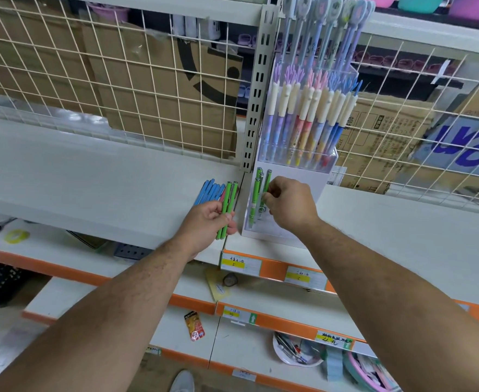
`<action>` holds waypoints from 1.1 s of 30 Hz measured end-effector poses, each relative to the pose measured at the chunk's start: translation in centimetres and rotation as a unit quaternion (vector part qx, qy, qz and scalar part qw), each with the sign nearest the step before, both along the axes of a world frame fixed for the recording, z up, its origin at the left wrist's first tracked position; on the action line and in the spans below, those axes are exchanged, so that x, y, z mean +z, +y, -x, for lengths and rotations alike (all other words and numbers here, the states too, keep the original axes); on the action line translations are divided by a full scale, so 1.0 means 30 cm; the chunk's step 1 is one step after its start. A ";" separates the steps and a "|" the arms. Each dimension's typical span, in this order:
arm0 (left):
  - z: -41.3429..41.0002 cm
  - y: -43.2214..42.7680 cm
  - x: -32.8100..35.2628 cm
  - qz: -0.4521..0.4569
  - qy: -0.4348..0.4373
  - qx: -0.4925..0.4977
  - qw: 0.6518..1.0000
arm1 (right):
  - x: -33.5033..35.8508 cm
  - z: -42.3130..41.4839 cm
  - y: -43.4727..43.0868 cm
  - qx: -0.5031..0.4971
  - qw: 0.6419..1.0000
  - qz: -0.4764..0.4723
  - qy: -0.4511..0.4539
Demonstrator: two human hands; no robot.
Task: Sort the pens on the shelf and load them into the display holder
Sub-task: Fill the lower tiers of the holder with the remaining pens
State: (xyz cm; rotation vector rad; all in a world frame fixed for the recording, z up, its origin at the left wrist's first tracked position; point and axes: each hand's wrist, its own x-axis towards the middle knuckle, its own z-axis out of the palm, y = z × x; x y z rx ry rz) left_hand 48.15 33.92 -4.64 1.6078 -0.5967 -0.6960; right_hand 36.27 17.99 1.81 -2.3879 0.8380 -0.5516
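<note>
Right hand (289, 205): fingers curled, pinching one green pen (267, 188) upright in the front compartment of the display holder (317, 174).
Left hand (210, 219): grips two spare green pens (228, 207), blue pens (208, 190) fanned behind.
Holder's place: front edge of the shelf (91, 171).
Advice: lower the pen straight (no forcing), beside its green neighbours.

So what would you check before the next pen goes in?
1. Grip: right hand pinches a green pen: ok.
2. Place: that pen stands in the holder front slot, beside the other greens: ok.
3. Free room in that slot: ok.
4. Supply: left hand grips the spare pens: ok.
5. Pen seated at the bottom: cannot tell, the hand hides it.
</note>
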 end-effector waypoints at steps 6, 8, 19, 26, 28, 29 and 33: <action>-0.005 0.001 -0.007 0.001 0.001 -0.006 1.000 | 0.035 -0.012 -0.017 0.020 0.998 0.024 0.048; -0.008 0.000 -0.008 0.003 0.003 -0.008 1.000 | 0.037 -0.014 -0.023 0.011 0.999 -0.003 0.040; -0.008 -0.005 -0.009 0.003 0.008 -0.006 1.000 | 0.021 -0.008 0.004 0.033 0.998 0.047 0.040; -0.005 -0.004 -0.007 0.005 0.010 -0.004 1.000 | 0.042 -0.006 0.001 0.022 0.998 0.024 0.047; -0.006 -0.004 -0.007 0.006 0.011 -0.002 1.000 | 0.039 -0.003 0.000 0.011 0.999 0.003 0.037; -0.006 -0.004 -0.007 0.006 0.012 -0.002 1.000 | 0.038 -0.001 -0.001 0.006 0.999 -0.005 0.033; -0.007 -0.003 -0.006 0.000 0.008 -0.004 1.000 | 0.035 0.000 -0.003 0.007 0.999 0.004 0.039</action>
